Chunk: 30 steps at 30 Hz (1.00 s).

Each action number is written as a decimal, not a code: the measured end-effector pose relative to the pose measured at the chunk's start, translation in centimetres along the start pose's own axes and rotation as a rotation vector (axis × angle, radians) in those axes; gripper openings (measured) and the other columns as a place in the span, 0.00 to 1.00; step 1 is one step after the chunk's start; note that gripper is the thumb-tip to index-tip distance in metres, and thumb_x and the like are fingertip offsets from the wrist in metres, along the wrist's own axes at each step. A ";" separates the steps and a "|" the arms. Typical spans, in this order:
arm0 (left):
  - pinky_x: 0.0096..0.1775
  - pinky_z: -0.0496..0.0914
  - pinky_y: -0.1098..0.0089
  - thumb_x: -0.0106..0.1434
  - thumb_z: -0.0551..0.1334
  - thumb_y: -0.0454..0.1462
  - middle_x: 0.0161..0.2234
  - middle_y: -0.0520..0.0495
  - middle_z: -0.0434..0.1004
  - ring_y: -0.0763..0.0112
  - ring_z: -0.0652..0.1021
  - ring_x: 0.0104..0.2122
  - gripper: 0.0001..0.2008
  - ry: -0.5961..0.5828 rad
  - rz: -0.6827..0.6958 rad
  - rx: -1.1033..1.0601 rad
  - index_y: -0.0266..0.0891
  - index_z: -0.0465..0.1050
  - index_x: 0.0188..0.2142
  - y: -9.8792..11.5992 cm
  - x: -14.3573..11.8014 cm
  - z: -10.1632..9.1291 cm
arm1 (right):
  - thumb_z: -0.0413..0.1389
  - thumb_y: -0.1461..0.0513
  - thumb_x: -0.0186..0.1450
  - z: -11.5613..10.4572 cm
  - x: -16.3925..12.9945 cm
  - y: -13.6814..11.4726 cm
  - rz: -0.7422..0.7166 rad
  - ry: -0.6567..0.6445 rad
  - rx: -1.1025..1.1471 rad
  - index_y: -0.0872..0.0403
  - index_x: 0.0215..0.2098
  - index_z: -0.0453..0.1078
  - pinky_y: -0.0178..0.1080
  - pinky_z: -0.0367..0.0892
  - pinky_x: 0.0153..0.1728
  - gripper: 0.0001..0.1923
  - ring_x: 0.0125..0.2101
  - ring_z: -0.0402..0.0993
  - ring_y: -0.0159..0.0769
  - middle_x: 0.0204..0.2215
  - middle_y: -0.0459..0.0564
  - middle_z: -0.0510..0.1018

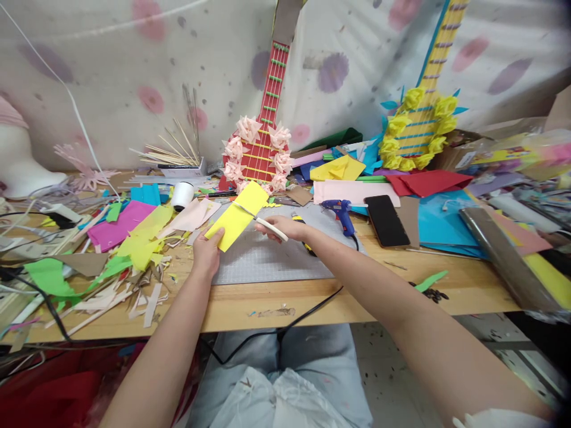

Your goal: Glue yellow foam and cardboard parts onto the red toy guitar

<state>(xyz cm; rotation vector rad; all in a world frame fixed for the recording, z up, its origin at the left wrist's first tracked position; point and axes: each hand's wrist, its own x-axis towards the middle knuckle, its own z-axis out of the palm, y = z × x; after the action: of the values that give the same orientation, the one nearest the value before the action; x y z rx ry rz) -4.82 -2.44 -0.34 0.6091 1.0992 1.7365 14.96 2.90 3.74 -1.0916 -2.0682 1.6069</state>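
A craft workshop — paper scraps (134, 238), glue gun (341, 211), paper guitars (261, 142) crowd the bench.

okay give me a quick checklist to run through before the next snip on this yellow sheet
1. Left hand pinning the yellow sheet at its near corner: ok.
2. Right hand gripping the scissors: ok.
3. Blades meeting the sheet's edge: ok.
4. Left fingers away from the blades: ok.
5. Cutting mat under the work: ok.
6. Glue gun lying apart from the sheet: ok; whether it is hot, cannot tell.
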 end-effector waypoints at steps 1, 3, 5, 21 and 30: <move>0.44 0.71 0.62 0.37 0.71 0.34 0.32 0.45 0.79 0.64 0.78 0.37 0.20 0.003 -0.001 -0.002 0.34 0.73 0.33 0.0 0.0 0.0 | 0.55 0.45 0.57 0.0 0.0 0.0 0.008 0.011 -0.006 0.55 0.24 0.59 0.29 0.54 0.13 0.22 0.13 0.58 0.24 0.12 0.38 0.60; 0.44 0.71 0.62 0.37 0.71 0.34 0.32 0.45 0.78 0.63 0.78 0.38 0.20 0.006 -0.004 -0.006 0.34 0.73 0.33 0.1 0.0 0.1 | 0.55 0.46 0.57 0.0 0.1 0.0 0.026 0.029 -0.011 0.55 0.23 0.59 0.29 0.55 0.13 0.22 0.12 0.58 0.24 0.12 0.39 0.60; 0.45 0.71 0.61 0.37 0.71 0.33 0.32 0.45 0.78 0.62 0.78 0.38 0.20 0.005 -0.005 -0.011 0.34 0.73 0.33 0.1 0.0 0.2 | 0.56 0.46 0.57 0.1 0.2 0.0 0.034 0.042 -0.012 0.55 0.23 0.59 0.29 0.55 0.12 0.22 0.12 0.58 0.23 0.12 0.39 0.61; 0.41 0.72 0.65 0.38 0.71 0.33 0.33 0.46 0.78 0.67 0.78 0.33 0.20 0.019 -0.020 0.000 0.35 0.73 0.33 0.1 -0.1 0.0 | 0.55 0.41 0.54 0.3 0.2 0.5 0.042 0.088 -0.033 0.54 0.22 0.57 0.29 0.54 0.13 0.26 0.11 0.57 0.23 0.10 0.38 0.60; 0.32 0.72 0.73 0.43 0.66 0.30 0.31 0.47 0.78 0.73 0.77 0.28 0.13 0.128 0.072 -0.007 0.36 0.74 0.32 0.9 0.6 -0.7 | 0.53 0.43 0.57 -1.4 -2.2 -0.8 0.204 0.235 -0.777 0.56 0.31 0.67 0.35 0.60 0.27 0.23 0.31 0.72 0.39 0.31 0.54 0.76</move>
<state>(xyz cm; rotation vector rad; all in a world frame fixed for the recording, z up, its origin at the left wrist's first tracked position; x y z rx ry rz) -6.00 -2.32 0.06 0.5449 1.1716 1.8624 17.02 2.17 5.40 -1.6725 -2.5246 0.6543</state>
